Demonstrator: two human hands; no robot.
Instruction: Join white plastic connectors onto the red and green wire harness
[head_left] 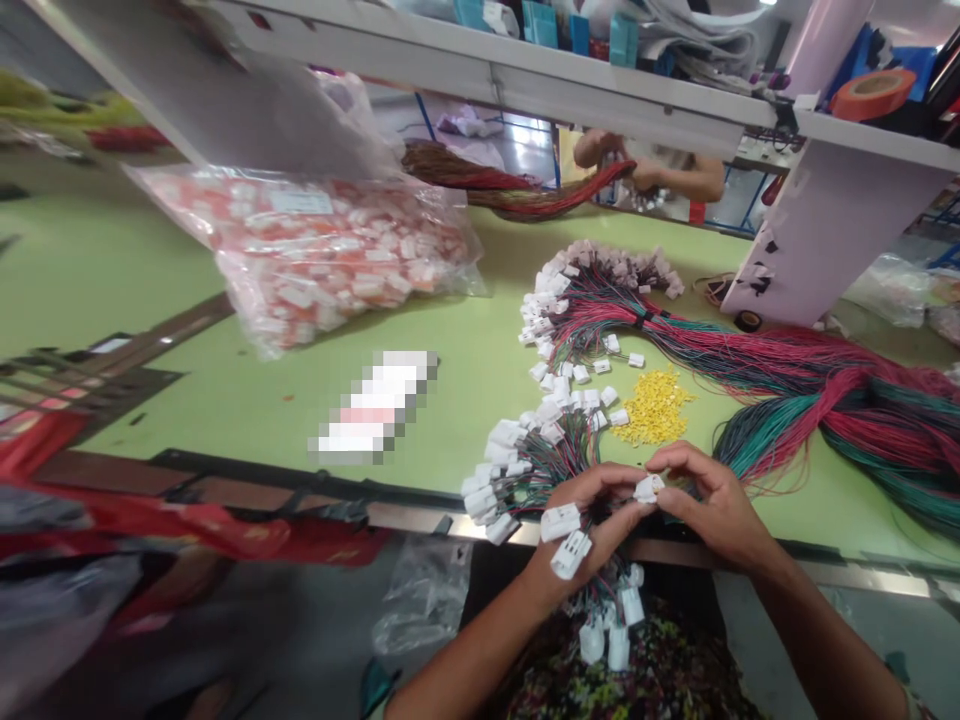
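Left-hand grip closed on a wired white connector bundle, right-hand grip pinching a small white connector

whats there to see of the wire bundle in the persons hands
The wire bundle is made of thin red, green and dark wires ending in white plastic connectors. The left hand grips it, with some connectors resting on the green table and others hanging below its edge. One connector sits between the left fingers and the right hand.
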